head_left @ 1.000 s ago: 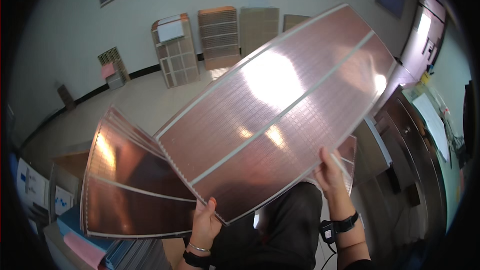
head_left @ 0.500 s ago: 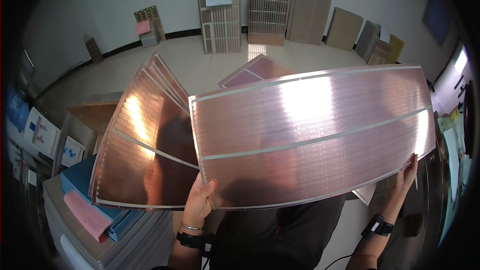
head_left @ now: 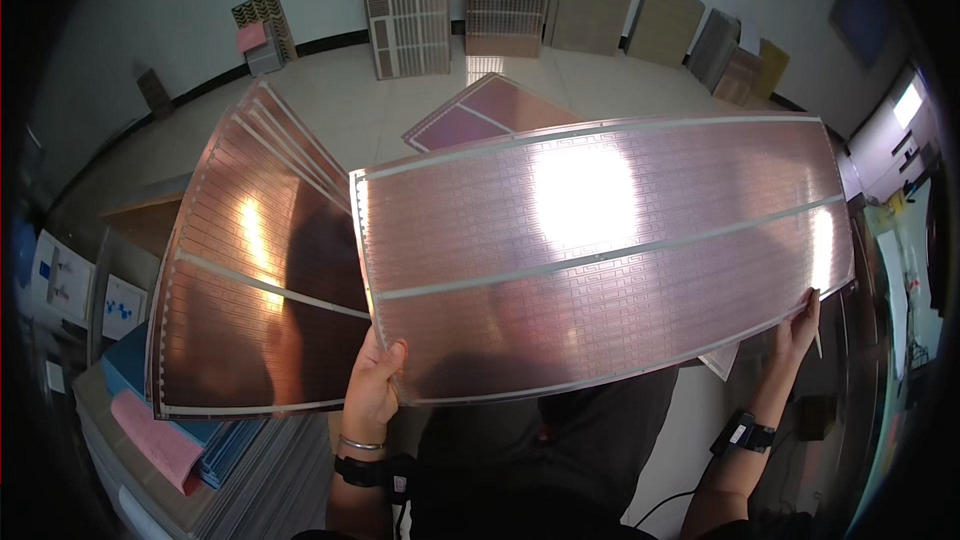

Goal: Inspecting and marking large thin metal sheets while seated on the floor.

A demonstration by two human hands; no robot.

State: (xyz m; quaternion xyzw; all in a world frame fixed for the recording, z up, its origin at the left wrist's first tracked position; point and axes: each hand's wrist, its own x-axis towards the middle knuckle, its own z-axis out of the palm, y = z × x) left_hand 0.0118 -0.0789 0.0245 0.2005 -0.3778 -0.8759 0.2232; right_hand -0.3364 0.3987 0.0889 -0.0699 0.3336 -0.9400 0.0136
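Observation:
A wide copper-clad circuit panel (head_left: 480, 240) is held up in front of me, shiny and slightly bowed, with pale strips along its edges and across its middle. Its lower left corner is pinched by my left hand (head_left: 374, 380), thumb on the front face. My right hand (head_left: 798, 328) grips the lower right edge; some of its fingers are hidden behind the panel. To the left, several more copper panels (head_left: 240, 310) lie fanned out on a stack, partly covered by the held one. Another copper panel (head_left: 490, 110) shows beyond its upper edge.
Grey sheets (head_left: 270, 470) are piled at lower left, with blue sheets (head_left: 215, 450) and a pink sheet (head_left: 150, 440) on top. Panel stacks (head_left: 410, 20) lean along the far wall. A bench with a greenish edge (head_left: 900, 280) stands at right.
The view has shifted, so everything sits a little further left and higher. Both hands keep their hold on the panel, which looks nearly unchanged in tilt.

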